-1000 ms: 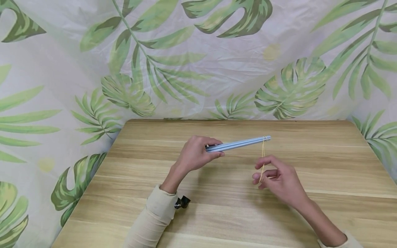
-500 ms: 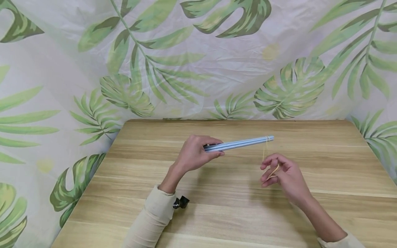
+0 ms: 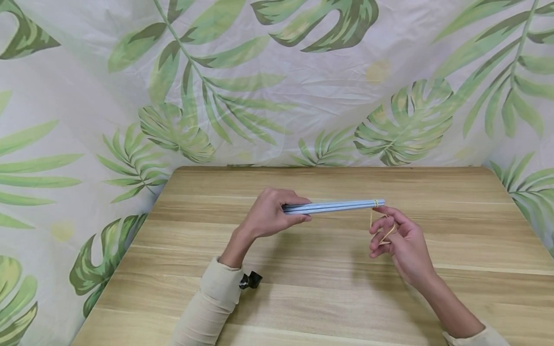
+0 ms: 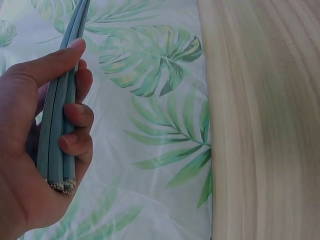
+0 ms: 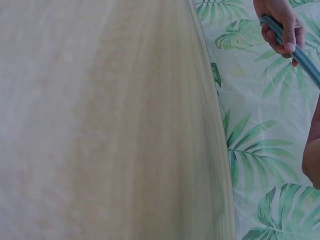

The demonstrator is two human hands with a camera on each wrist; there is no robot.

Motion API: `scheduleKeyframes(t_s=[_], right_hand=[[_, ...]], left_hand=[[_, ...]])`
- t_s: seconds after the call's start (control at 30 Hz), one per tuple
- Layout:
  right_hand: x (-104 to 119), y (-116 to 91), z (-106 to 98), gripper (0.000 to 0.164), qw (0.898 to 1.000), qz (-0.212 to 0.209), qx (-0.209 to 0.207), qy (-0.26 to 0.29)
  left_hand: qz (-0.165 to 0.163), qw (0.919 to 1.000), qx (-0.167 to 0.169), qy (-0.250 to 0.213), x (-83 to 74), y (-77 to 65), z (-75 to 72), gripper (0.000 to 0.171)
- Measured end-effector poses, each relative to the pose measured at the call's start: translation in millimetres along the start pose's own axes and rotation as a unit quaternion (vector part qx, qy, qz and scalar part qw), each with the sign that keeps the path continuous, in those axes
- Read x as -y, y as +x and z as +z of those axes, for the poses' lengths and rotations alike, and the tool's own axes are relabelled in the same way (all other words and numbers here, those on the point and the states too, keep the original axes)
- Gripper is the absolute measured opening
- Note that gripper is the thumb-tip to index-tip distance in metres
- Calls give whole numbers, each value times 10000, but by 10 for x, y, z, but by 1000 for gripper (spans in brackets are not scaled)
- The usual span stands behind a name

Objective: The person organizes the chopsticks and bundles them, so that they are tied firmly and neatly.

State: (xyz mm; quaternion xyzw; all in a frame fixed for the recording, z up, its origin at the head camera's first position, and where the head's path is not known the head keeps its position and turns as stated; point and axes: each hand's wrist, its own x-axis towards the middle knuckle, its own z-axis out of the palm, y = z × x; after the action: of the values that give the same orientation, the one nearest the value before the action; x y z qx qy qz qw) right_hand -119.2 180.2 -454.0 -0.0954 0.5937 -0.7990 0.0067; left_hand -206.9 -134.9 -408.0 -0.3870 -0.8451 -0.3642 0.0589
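Note:
A bundle of pale blue chopsticks [image 3: 333, 207] is held above the table, pointing right and almost level in the head view. My left hand [image 3: 270, 214] grips its left end. The left wrist view shows fingers and thumb wrapped round the chopsticks [image 4: 59, 130], whose butt ends face the camera. A thin yellow rubber band [image 3: 371, 218] is wound round the far end and stretches down to my right hand [image 3: 407, 245]. Curled fingers of that hand hold the band's lower loop, while the index fingertip is at the chopsticks' tip. In the right wrist view most of the right hand lies out of frame.
A wood-grain table [image 3: 303, 298] lies under both hands. Behind it hangs a white cloth [image 3: 320, 96] printed with green leaves. A small black object [image 3: 251, 280] sits at the left sleeve's cuff.
The chopsticks' far end has dipped slightly and shifted right. My right hand has moved right and up, twisting the band, and its index finger now reaches the tip. The left grip stays.

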Motion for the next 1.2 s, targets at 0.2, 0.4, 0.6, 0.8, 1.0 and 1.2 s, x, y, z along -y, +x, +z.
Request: scheduleKeyframes(t_s=[0.2, 0.4, 0.6, 0.8, 1.0, 1.2], right_hand=[[-3, 8, -49, 47, 9994, -117, 197, -253], [45, 23, -126, 52, 9963, -32, 273, -811], [74, 18, -132, 18, 9781, 299, 164, -2053], [86, 18, -126, 23, 9570, 429, -12, -2869], [109, 18, -113, 22, 9492, 337, -21, -3128], [115, 8, -114, 24, 9469, 201, 132, -3206]], left_hand=[[-27, 9990, 406, -187, 12, -15, -28, 24], [-145, 9963, 841, 18, -30, -20, -51, 22], [81, 9900, 1086, 894, -96, -7, -35, 25], [62, 9888, 1071, 1041, -87, 12, 29, 22], [78, 9891, 1027, 1051, -102, 13, 49, 21], [166, 9882, 1002, 1145, -103, 12, 78, 22]])
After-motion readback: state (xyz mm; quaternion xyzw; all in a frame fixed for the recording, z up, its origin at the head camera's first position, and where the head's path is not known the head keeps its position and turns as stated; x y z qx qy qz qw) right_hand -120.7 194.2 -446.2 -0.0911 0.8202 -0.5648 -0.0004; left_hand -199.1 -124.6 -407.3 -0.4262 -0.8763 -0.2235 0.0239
